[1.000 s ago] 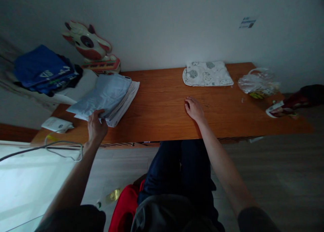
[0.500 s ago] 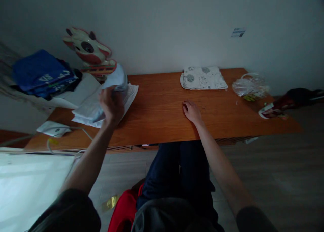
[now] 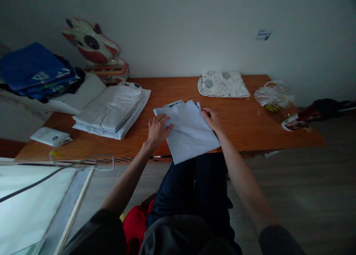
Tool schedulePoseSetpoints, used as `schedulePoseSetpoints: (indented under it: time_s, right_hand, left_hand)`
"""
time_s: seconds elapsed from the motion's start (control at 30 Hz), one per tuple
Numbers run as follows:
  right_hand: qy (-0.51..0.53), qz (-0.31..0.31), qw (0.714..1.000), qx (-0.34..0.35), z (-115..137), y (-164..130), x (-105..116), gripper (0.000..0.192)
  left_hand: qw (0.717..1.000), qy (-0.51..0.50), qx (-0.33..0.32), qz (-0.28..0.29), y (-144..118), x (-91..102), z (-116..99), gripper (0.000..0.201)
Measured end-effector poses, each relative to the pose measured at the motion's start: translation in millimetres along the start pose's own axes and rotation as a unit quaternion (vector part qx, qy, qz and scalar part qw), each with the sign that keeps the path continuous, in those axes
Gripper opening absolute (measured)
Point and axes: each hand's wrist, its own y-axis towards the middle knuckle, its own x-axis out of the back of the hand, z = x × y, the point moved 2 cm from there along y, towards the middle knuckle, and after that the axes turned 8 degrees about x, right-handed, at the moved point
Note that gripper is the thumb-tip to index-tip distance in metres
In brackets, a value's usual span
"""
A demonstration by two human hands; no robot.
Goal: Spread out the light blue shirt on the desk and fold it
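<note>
A folded white garment (image 3: 189, 130) lies in front of me, its near corner hanging past the table's front edge over my lap. My left hand (image 3: 159, 130) rests on the garment's left side, fingers stretched out and thumb apart. At the opposite side, my right hand (image 3: 213, 120) has its fingers curled at the garment's edge, thumb close to them. To the left lies a stack of folded white garments (image 3: 111, 106).
A patterned cloth pouch (image 3: 224, 85) lies at the back of the wooden table (image 3: 155, 88). Rightward are a clear plastic bag (image 3: 274, 95) and a dark red umbrella (image 3: 303, 115). On the left are a cow-shaped toy (image 3: 93, 47), blue fabric (image 3: 39, 69) and a white device (image 3: 51, 135) near a cable.
My left hand has brought a white garment from the stack rightward and laid it in front of me. My right hand now touches its right edge. The view has shifted slightly.
</note>
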Motion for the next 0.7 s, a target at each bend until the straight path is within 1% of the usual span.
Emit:
schedulePoseSetpoints:
  time_s: [0.07, 0.1, 0.17, 0.2, 0.27, 0.33, 0.37, 0.43, 0.5, 0.57, 0.63, 0.7]
  right_hand:
    - [-0.075, 0.06, 0.995, 0.033, 5.4, -0.7, -4.6, 0.053]
    - [-0.103, 0.076, 0.991, 0.042, 6.8, -1.1, -6.3, 0.052]
    - [-0.119, 0.087, 0.988, 0.042, 6.7, -1.8, -8.2, 0.044]
    - [-0.114, 0.087, 0.989, 0.034, 5.1, -2.0, -8.3, 0.038]
    - [-0.096, 0.071, 0.993, 0.01, 0.2, -1.8, -6.6, 0.031]
    - [-0.078, 0.026, 0.996, -0.017, -5.4, -1.2, -2.3, 0.028]
    - [-0.071, -0.005, 0.997, -0.03, -7.9, -0.8, 0.4, 0.028]
    - [-0.059, -0.061, 0.995, -0.045, -11.2, -0.4, 5.4, 0.029]
    - [-0.046, -0.09, 0.994, -0.046, -12.2, -0.4, 8.0, 0.031]
    - [-0.037, -0.086, 0.995, -0.035, -11.4, -0.7, 7.4, 0.033]
    - [-0.037, -0.06, 0.997, -0.021, -10.1, -1.1, 4.6, 0.034]
    - [-0.043, -0.03, 0.999, -0.014, -9.9, -1.1, 1.7, 0.034]
  left_hand:
    - [0.999, 0.005, 0.033, -0.023, 6.4, -6.7, 18.4, 0.057]
    - [0.999, -0.003, 0.045, -0.03, 9.9, -11.2, 24.2, 0.069]
    - [0.996, -0.031, 0.078, -0.04, 18.9, -21.2, 31.3, 0.093]
    - [0.993, -0.048, 0.097, -0.045, 24.1, -26.0, 33.4, 0.102]
    - [0.987, -0.077, 0.134, -0.054, 34.0, -33.8, 35.8, 0.108]
    - [0.983, -0.088, 0.152, -0.06, 40.1, -37.9, 35.8, 0.104]
    - [0.983, -0.085, 0.149, -0.06, 41.1, -38.5, 34.9, 0.098]
    - [0.989, -0.07, 0.123, -0.052, 39.3, -37.4, 31.4, 0.078]
    - [0.994, -0.055, 0.089, -0.041, 34.9, -34.7, 27.3, 0.057]
    - [0.996, -0.044, 0.071, -0.034, 31.2, -32.1, 24.6, 0.048]
    - [0.996, -0.04, 0.066, -0.034, 30.1, -30.3, 24.2, 0.044]
    - [0.996, -0.047, 0.07, -0.035, 31.3, -29.6, 25.5, 0.036]
